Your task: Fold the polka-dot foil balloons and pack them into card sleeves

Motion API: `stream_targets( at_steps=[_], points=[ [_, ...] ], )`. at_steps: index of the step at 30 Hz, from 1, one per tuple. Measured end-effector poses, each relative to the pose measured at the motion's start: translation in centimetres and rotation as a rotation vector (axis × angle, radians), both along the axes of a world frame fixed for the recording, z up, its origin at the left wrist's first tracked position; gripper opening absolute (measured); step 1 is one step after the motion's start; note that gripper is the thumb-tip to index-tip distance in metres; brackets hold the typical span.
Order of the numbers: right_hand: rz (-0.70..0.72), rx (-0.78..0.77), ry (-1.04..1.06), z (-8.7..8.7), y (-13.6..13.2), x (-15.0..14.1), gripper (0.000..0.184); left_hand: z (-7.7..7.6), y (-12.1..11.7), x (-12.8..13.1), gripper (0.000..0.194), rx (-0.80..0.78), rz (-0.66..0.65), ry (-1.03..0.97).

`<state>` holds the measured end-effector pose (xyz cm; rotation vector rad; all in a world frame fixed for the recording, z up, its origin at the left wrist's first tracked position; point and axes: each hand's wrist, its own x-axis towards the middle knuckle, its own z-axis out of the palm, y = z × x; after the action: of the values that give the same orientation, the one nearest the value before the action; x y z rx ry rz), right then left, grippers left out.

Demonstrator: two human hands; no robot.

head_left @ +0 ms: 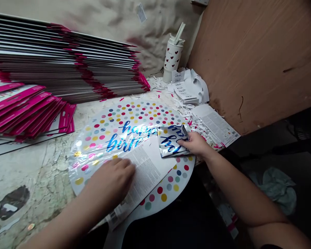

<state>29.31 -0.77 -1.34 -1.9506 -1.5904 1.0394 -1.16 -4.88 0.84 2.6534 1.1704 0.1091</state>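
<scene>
A large flat round foil balloon (98,152) with coloured dots and blue "happy birthday" lettering lies on the table in front of me. On top of it slants a white printed card (147,169) covered in small text. My right hand (195,142) grips the right edge of a folded foil balloon (171,143), silver with blue script, above the card's upper end. My left hand (116,176) is closed, its fingers curled at the card's left edge. Its thumb and fingertips are hidden, and whether it pinches the card is unclear.
A tall stack of pink-edged cards (74,65) stands at the back left, with fanned-out pink packets (28,110) before it. At the back right are a heart-patterned cup (173,57), label strips (186,88) and paper scraps. A brown panel (249,62) bounds the right.
</scene>
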Motion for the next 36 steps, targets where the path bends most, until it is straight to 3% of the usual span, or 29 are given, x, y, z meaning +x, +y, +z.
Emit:
stream_targets(
  at_steps=[2, 5, 8, 11, 14, 17, 21, 25, 30, 33, 36],
  points=[
    [-0.015, 0.035, -0.027, 0.2, -0.2, -0.4, 0.026, 0.2, 2.1, 3.1, 0.028, -0.002, -0.095, -0.018],
    [-0.018, 0.077, -0.087, 0.4, -0.9, -0.9, 0.026, -0.8, 4.3, 6.0, 0.024, 0.046, -0.194, -0.052],
    [0.004, 0.1, -0.058, 0.6, -1.8, -1.0, 0.023, -1.7, 4.9, 6.4, 0.02, 0.108, -0.246, -0.08],
    [0.067, 0.079, 0.079, 1.0, -2.1, -1.0, 0.023, -1.5, 4.7, 5.8, 0.018, 0.131, -0.282, -0.098],
    [0.14, -0.071, 0.253, 1.2, -1.4, -0.9, 0.027, -0.9, 4.6, 5.6, 0.019, 0.149, -0.303, -0.129],
    [0.183, -0.336, 0.412, 1.0, -0.1, -0.8, 0.029, -0.7, 4.4, 5.8, 0.017, 0.174, -0.34, -0.148],
    [0.145, -0.561, 0.643, 0.7, 1.2, -1.6, 0.033, -0.8, 4.1, 6.1, 0.02, 0.179, -0.368, -0.112],
    [0.024, -0.477, 0.677, 1.2, 1.3, -3.0, 0.025, -0.9, 3.9, 5.9, 0.017, 0.149, -0.341, -0.105],
    [0.001, -0.327, 0.647, 2.5, 1.5, -3.2, 0.016, -0.5, 4.2, 5.7, 0.02, 0.141, -0.298, -0.14],
    [0.064, -0.229, 0.569, 3.3, 1.6, -3.3, 0.016, -0.2, 4.1, 5.8, 0.019, 0.16, -0.305, -0.148],
    [0.18, -0.261, 0.558, 4.0, 1.7, -4.1, 0.014, 0.3, 4.0, 5.9, 0.019, 0.184, -0.309, -0.122]
  ],
)
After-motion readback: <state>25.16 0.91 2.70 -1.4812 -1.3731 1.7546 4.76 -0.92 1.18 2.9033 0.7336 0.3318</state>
